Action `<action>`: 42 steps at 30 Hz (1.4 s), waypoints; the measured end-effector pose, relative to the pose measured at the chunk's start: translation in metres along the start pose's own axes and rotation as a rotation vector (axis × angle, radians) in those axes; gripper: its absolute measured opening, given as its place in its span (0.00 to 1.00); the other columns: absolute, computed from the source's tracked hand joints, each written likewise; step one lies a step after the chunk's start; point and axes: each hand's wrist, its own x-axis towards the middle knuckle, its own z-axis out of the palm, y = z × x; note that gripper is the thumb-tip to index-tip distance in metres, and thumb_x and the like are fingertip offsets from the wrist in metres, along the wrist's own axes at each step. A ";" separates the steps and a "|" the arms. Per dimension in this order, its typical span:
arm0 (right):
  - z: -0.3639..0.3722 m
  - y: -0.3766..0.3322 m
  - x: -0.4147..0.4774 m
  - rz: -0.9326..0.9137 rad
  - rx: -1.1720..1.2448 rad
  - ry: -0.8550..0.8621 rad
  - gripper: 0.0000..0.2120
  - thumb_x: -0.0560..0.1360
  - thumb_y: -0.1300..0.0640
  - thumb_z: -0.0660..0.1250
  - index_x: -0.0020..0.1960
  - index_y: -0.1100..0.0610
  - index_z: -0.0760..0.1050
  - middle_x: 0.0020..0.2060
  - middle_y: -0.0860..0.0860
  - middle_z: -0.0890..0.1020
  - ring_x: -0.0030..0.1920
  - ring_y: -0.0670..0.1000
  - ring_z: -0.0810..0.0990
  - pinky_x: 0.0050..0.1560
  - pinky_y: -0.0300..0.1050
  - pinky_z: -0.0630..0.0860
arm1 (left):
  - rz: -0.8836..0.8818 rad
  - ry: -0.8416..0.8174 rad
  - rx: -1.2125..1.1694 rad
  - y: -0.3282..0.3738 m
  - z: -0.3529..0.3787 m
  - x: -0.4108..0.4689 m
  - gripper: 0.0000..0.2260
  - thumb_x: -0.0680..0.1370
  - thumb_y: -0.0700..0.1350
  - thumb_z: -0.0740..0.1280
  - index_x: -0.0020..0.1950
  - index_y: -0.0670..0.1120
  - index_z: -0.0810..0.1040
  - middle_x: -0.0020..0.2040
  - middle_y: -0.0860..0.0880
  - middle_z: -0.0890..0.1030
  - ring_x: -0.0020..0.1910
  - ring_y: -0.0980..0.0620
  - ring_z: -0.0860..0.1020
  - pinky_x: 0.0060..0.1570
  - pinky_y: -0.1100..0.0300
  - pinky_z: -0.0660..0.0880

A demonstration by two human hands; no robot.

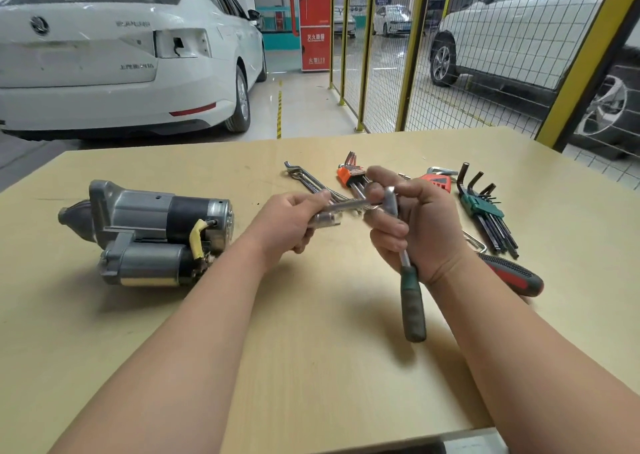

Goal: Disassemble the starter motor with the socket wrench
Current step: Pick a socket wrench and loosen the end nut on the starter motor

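Bright, even light from above, soft shadows thrown on the pale yellow wooden tabletop (145, 349) under the grey metal starter motor (149, 232), glare seen on the glossy grey floor (304, 100) beyond the tabletop, white saloon car (121, 55) there softened, yellow steel fence posts (412, 55) bowed by wide-angle distortion.

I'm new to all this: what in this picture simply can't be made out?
Head view throughout.
- Head of the socket wrench: covered by fingers of the right hand, blurred.
- The socket in the left hand: blurred, size unreadable.
- The red-and-black handle: its working end is hidden behind the right wrist.
- The starter motor: its far side faces away.
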 end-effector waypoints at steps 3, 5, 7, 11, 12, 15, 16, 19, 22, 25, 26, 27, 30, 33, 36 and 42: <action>0.001 -0.006 -0.004 -0.021 -0.002 -0.031 0.16 0.69 0.58 0.53 0.36 0.55 0.79 0.29 0.46 0.74 0.17 0.43 0.64 0.16 0.30 0.55 | 0.058 0.102 -0.061 -0.005 -0.008 0.001 0.18 0.75 0.56 0.65 0.27 0.52 0.76 0.23 0.52 0.67 0.20 0.52 0.63 0.21 0.63 0.62; 0.000 -0.009 -0.006 -0.027 0.020 -0.016 0.14 0.69 0.58 0.53 0.36 0.55 0.78 0.29 0.46 0.73 0.17 0.43 0.64 0.18 0.30 0.53 | 0.072 0.165 -0.089 -0.006 -0.011 0.001 0.21 0.77 0.54 0.63 0.24 0.52 0.74 0.22 0.53 0.67 0.19 0.52 0.63 0.21 0.64 0.62; 0.000 -0.009 -0.006 -0.036 0.048 -0.011 0.12 0.69 0.59 0.53 0.38 0.55 0.76 0.29 0.47 0.73 0.17 0.43 0.64 0.18 0.31 0.53 | 0.069 0.219 -0.128 -0.006 -0.010 0.001 0.22 0.78 0.52 0.62 0.23 0.52 0.74 0.21 0.53 0.67 0.19 0.52 0.62 0.21 0.64 0.61; 0.002 -0.006 -0.005 -0.029 0.060 -0.010 0.13 0.69 0.58 0.53 0.37 0.55 0.76 0.29 0.46 0.73 0.17 0.44 0.59 0.18 0.31 0.52 | 0.111 0.320 -0.139 -0.002 -0.007 0.000 0.19 0.78 0.51 0.64 0.27 0.50 0.73 0.23 0.51 0.69 0.19 0.53 0.63 0.23 0.63 0.62; 0.002 -0.007 -0.005 -0.016 0.080 -0.010 0.12 0.69 0.58 0.53 0.38 0.55 0.75 0.29 0.46 0.73 0.19 0.44 0.57 0.18 0.31 0.52 | 0.143 0.348 -0.100 -0.002 -0.005 0.000 0.18 0.78 0.51 0.64 0.28 0.49 0.72 0.25 0.49 0.70 0.20 0.55 0.65 0.23 0.64 0.63; 0.002 -0.005 -0.004 0.051 0.142 -0.022 0.09 0.69 0.58 0.54 0.42 0.55 0.73 0.30 0.46 0.74 0.21 0.43 0.55 0.16 0.32 0.53 | 0.266 0.407 0.071 -0.003 0.001 -0.001 0.18 0.78 0.53 0.63 0.29 0.49 0.70 0.26 0.55 0.71 0.23 0.59 0.68 0.23 0.67 0.65; 0.002 -0.004 -0.003 0.067 0.161 -0.018 0.09 0.69 0.58 0.54 0.42 0.55 0.73 0.29 0.46 0.74 0.21 0.43 0.55 0.15 0.33 0.54 | 0.289 0.418 0.088 -0.003 0.003 -0.001 0.18 0.78 0.54 0.63 0.29 0.50 0.69 0.24 0.56 0.70 0.24 0.58 0.67 0.24 0.65 0.64; 0.003 -0.002 -0.002 0.046 0.191 -0.008 0.07 0.70 0.58 0.54 0.43 0.55 0.71 0.30 0.47 0.73 0.21 0.42 0.55 0.15 0.33 0.56 | 0.305 0.399 -0.017 -0.002 0.005 0.001 0.18 0.77 0.56 0.62 0.28 0.53 0.72 0.24 0.56 0.68 0.25 0.56 0.65 0.25 0.63 0.64; 0.002 -0.010 -0.004 0.006 0.220 -0.052 0.06 0.69 0.60 0.57 0.43 0.55 0.72 0.31 0.48 0.74 0.21 0.43 0.57 0.15 0.33 0.57 | 0.287 0.412 -0.075 -0.002 -0.001 0.002 0.18 0.76 0.57 0.62 0.28 0.53 0.72 0.26 0.53 0.69 0.25 0.56 0.65 0.26 0.62 0.64; 0.001 -0.012 -0.005 0.009 0.131 -0.003 0.06 0.69 0.59 0.55 0.41 0.54 0.69 0.29 0.47 0.73 0.19 0.43 0.57 0.15 0.31 0.56 | 0.303 0.425 -0.093 -0.001 -0.006 0.000 0.18 0.77 0.56 0.63 0.29 0.52 0.71 0.30 0.46 0.71 0.25 0.55 0.66 0.28 0.60 0.64; 0.002 -0.008 -0.004 0.027 0.075 0.025 0.05 0.69 0.59 0.54 0.40 0.53 0.68 0.29 0.47 0.72 0.18 0.43 0.58 0.14 0.30 0.56 | 0.323 0.404 -0.090 0.000 -0.002 -0.001 0.18 0.77 0.56 0.63 0.29 0.52 0.71 0.31 0.46 0.72 0.25 0.55 0.69 0.28 0.61 0.66; 0.004 -0.003 -0.003 0.051 0.024 0.047 0.05 0.68 0.59 0.55 0.40 0.53 0.68 0.29 0.46 0.72 0.17 0.42 0.58 0.14 0.29 0.56 | 0.352 0.373 -0.061 0.001 0.004 -0.002 0.17 0.76 0.56 0.64 0.29 0.52 0.71 0.30 0.47 0.72 0.26 0.55 0.73 0.29 0.61 0.69; 0.008 0.010 0.000 0.091 -0.098 0.087 0.06 0.67 0.60 0.57 0.39 0.54 0.72 0.29 0.48 0.71 0.17 0.42 0.59 0.16 0.28 0.56 | 0.429 0.314 0.037 0.003 0.026 -0.005 0.17 0.74 0.56 0.66 0.31 0.47 0.68 0.28 0.46 0.72 0.34 0.43 0.80 0.36 0.54 0.77; 0.005 -0.004 -0.004 0.044 -0.012 0.061 0.05 0.68 0.59 0.55 0.39 0.53 0.69 0.29 0.47 0.71 0.19 0.42 0.55 0.14 0.30 0.55 | 0.479 0.442 0.070 0.004 0.011 -0.005 0.18 0.77 0.53 0.65 0.30 0.50 0.66 0.24 0.58 0.70 0.30 0.57 0.79 0.30 0.64 0.69; 0.000 -0.016 -0.007 -0.011 0.097 -0.009 0.03 0.68 0.59 0.55 0.41 0.52 0.65 0.29 0.46 0.71 0.21 0.42 0.55 0.13 0.33 0.56 | 0.448 0.528 0.089 -0.002 -0.007 -0.003 0.18 0.78 0.53 0.63 0.31 0.48 0.65 0.25 0.57 0.65 0.26 0.60 0.66 0.29 0.65 0.66; -0.001 -0.004 -0.002 0.028 0.159 -0.041 0.08 0.65 0.61 0.61 0.41 0.54 0.65 0.30 0.48 0.72 0.21 0.44 0.55 0.16 0.32 0.55 | 0.415 0.512 0.152 -0.004 -0.005 -0.002 0.18 0.78 0.52 0.64 0.31 0.48 0.64 0.25 0.56 0.66 0.24 0.65 0.70 0.26 0.67 0.63</action>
